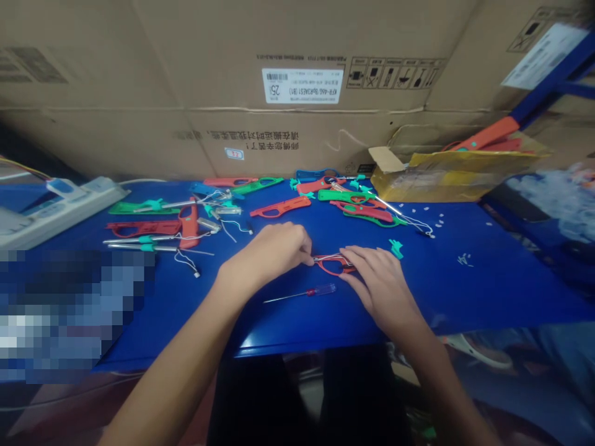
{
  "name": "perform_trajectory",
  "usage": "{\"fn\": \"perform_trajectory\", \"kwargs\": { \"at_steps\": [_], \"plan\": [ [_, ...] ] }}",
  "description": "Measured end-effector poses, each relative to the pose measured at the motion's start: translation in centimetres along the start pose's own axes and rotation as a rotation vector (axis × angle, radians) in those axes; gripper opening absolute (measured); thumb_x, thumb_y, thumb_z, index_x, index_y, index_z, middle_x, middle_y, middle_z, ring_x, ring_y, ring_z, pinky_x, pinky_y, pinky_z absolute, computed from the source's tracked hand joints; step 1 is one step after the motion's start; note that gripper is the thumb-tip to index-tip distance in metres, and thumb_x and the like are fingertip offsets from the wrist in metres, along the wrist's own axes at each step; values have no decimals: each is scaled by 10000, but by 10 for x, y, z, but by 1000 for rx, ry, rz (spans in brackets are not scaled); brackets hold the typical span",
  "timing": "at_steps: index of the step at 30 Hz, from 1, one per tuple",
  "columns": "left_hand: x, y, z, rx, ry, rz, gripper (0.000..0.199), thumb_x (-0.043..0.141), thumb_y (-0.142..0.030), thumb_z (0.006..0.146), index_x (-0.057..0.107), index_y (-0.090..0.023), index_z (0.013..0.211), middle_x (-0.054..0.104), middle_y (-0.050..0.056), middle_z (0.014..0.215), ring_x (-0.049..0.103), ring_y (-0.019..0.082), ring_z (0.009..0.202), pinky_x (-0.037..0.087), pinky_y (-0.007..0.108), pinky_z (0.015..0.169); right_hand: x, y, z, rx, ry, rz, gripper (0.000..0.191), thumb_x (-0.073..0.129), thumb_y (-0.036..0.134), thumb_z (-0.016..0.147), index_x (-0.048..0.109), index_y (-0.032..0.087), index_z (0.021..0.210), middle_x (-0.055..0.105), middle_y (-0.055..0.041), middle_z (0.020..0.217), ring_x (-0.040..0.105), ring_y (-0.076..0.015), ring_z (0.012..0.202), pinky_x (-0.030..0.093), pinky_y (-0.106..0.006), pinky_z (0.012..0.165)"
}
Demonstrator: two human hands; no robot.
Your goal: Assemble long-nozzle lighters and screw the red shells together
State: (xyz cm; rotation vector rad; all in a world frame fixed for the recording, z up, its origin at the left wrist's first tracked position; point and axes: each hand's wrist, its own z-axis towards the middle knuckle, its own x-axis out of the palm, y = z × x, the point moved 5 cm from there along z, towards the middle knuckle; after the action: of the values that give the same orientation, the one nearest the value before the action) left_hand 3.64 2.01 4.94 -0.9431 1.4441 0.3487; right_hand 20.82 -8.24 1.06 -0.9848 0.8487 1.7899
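A red lighter casing (331, 266) with a trigger loop and thin metal and wire parts on it lies between my hands on the blue table. My left hand (286, 244) pinches its left end. The right end is under the fingers of my right hand (379, 279), its thumb at the near edge. A screwdriver (311, 291) with a clear and red handle rests just in front. A small green part (396, 248) sits beyond my right hand's fingers.
Several red and green casings (281, 207), metal tubes (139, 241) and wires lie along the back of the table (465, 291). A power strip (65, 214) is at left, an open carton (446, 176) at back right. Large cardboard (223, 74) stands behind.
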Motion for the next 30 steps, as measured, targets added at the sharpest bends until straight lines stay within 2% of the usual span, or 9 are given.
{"fn": "perform_trajectory", "kwargs": {
  "at_steps": [7,13,22,26,30],
  "plan": [
    [-2,-1,0,-23,5,-21,79,734,-289,865,796,-244,849,772,31,913,685,231,857,405,308,670,5,-1,-1,-4,47,0,393,451,351,1063,557,223,1419,688,-102,1292,623,-258,1171,383,-518,1098],
    [0,2,-1,-32,-3,-67,75,753,-307,852,797,-247,847,777,22,906,685,234,857,383,308,642,6,-1,-2,-33,32,-44,399,408,378,1066,642,238,1357,679,-119,1247,612,-285,1136,401,-556,1079],
    [2,4,-2,28,16,-67,90,728,-312,871,782,-241,856,759,17,844,665,204,806,361,301,622,3,2,0,-82,44,-102,387,473,299,1040,638,222,1382,669,-145,1235,598,-307,1102,451,-571,1031],
    [3,6,-1,19,33,-105,82,745,-306,860,784,-234,853,762,16,840,658,193,787,377,301,636,5,3,0,-90,59,-112,372,474,276,1038,655,237,1360,662,-146,1264,594,-313,1142,432,-603,1057],
    [4,8,1,9,65,-186,89,764,-312,848,781,-226,829,765,6,841,654,175,765,395,291,642,7,6,-1,-111,93,-112,380,494,354,1034,660,220,1349,651,-138,1351,569,-322,1219,382,-641,1109]
  ]
}}
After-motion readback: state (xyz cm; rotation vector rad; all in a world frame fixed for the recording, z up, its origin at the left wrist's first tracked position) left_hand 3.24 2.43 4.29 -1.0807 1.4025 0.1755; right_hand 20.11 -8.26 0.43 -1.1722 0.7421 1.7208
